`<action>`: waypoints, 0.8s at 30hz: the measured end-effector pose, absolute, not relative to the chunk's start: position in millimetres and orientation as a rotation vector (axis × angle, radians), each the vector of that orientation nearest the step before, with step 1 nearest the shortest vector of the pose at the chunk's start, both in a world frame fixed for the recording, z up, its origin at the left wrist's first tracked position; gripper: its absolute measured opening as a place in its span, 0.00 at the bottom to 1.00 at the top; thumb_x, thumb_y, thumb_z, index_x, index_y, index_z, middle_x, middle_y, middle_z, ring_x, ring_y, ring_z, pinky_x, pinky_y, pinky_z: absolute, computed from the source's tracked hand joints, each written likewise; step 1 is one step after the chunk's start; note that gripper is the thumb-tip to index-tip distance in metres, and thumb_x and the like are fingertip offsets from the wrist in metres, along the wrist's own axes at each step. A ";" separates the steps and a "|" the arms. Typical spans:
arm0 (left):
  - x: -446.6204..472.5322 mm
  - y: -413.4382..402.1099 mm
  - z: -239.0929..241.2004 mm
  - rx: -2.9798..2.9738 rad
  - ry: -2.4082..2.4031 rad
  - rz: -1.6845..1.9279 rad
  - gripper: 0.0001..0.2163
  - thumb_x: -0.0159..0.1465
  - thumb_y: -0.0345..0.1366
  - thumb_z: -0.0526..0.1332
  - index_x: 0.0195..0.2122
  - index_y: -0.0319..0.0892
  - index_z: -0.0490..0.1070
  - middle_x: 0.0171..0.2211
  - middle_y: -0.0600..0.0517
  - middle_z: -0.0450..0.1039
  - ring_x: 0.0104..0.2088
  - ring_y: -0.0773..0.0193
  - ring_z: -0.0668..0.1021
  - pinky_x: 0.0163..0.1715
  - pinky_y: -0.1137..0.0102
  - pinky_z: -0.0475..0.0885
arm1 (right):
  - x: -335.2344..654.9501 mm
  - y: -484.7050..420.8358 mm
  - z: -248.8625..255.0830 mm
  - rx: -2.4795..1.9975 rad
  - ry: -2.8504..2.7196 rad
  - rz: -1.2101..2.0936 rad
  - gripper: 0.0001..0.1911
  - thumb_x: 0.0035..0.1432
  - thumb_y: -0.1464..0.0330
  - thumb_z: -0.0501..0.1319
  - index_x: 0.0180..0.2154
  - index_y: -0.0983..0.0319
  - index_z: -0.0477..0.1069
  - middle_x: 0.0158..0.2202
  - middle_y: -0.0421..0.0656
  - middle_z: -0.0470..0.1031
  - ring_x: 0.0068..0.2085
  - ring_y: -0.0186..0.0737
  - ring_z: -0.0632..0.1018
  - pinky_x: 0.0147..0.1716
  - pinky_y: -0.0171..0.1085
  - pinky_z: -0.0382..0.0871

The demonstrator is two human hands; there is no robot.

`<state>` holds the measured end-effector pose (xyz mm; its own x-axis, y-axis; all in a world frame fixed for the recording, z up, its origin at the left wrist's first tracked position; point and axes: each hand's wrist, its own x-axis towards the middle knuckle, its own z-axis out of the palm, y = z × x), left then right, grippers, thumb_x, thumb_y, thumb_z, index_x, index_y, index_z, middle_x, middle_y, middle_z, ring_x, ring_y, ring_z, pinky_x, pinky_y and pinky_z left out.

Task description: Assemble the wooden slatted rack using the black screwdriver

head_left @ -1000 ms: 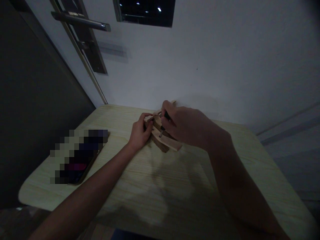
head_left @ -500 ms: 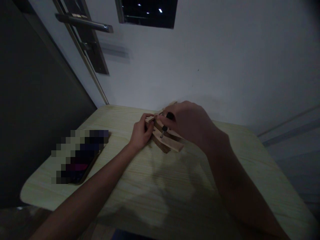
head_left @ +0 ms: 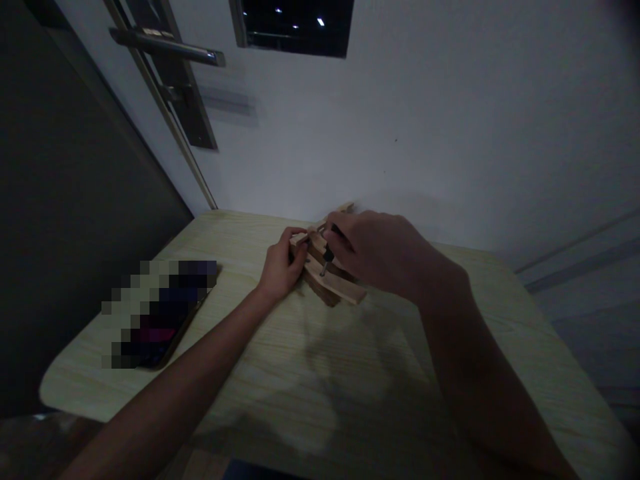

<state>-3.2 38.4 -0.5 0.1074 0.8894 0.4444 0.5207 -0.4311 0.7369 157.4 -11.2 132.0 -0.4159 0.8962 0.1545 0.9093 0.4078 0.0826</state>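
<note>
A small assembly of light wooden strips (head_left: pixel 340 288) lies near the far edge of a pale wooden table (head_left: pixel 310 373). My left hand (head_left: pixel 280 267) grips its left end, fingers curled round the wood. My right hand (head_left: pixel 375 253) is closed on a small dark-handled screwdriver (head_left: pixel 327 257), held upright with its tip pressed down on the top strip. The far part of the assembly is hidden behind my right hand.
A dark flat phone-like object (head_left: pixel 160 313) lies on the table's left side. A white wall stands right behind the table. A door with a metal lever handle (head_left: pixel 165 47) is at the upper left, and a dark window (head_left: pixel 295 23) above.
My right hand has twisted back and forth on the screwdriver while staying over the wood. My left hand and the wooden assembly have not moved.
</note>
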 end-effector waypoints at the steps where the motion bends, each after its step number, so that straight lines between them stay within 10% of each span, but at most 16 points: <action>1: -3.3 38.4 -0.7 1.998 1.373 1.261 0.12 0.64 0.38 0.54 0.47 0.41 0.66 0.20 0.57 0.66 0.19 0.69 0.67 0.21 0.75 0.60 | 157.1 -10.5 131.5 -1.652 -2.551 -0.245 0.19 0.65 0.62 0.45 0.41 0.63 0.71 0.35 0.50 0.78 0.31 0.39 0.76 0.27 0.34 0.57; 24: -3.6 41.0 -3.9 2.025 1.359 1.276 0.12 0.64 0.37 0.55 0.47 0.41 0.66 0.18 0.58 0.66 0.17 0.71 0.66 0.19 0.76 0.58 | 163.7 -8.8 131.1 -1.567 -2.623 -0.124 0.09 0.59 0.68 0.54 0.39 0.62 0.69 0.32 0.44 0.76 0.29 0.34 0.73 0.25 0.33 0.53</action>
